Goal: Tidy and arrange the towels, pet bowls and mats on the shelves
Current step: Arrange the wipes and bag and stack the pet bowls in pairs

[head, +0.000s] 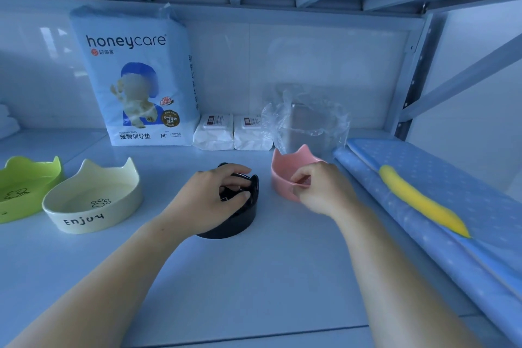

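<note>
I see my left hand curled over the black bowl at the middle of the shelf, fingers hooked inside its rim and gripping it. My right hand pinches the near rim of the pink bowl, fingers curled over the edge. The two bowls stand near each other, not touching. A cream bowl and a green bowl sit side by side at the left; a blue mat lies along the right
</note>
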The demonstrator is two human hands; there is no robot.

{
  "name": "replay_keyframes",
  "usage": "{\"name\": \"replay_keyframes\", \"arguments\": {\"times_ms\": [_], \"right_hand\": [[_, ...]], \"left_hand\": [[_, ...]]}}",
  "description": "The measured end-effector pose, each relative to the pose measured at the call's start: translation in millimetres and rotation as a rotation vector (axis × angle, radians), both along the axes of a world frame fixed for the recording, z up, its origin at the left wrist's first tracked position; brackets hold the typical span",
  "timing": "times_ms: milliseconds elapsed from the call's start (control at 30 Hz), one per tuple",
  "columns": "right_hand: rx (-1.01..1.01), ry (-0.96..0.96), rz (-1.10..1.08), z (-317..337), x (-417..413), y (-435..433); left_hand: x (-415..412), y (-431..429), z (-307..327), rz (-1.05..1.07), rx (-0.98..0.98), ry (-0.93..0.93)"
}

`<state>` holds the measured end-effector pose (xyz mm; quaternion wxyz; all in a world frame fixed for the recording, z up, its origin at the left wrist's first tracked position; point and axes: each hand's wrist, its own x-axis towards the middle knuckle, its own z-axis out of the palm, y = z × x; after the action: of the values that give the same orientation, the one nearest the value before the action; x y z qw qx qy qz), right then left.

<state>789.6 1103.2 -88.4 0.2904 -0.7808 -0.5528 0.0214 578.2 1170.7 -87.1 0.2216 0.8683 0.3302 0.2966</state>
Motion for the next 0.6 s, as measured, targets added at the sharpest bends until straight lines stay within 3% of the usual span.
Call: {"name": "replay_keyframes", "arguments": {"times_ms": [133,333,467,600], "right_hand": [[0.000,0.014,0.001,0,5,-1],[0.019,0.026,-0.082,-2,12,1],[0.038,-0.001,-0.157,-2,10,2],[0.034,0.001,-0.163,-3,8,3]], "left_hand": [[-15,11,5,0.102,0.048,-0.037],[-23,25,0,0.180,0.109,0.051],[-18,29,-11,0.150,0.006,0.016],[-5,29,-19,0.180,-0.096,-0.147]]}}
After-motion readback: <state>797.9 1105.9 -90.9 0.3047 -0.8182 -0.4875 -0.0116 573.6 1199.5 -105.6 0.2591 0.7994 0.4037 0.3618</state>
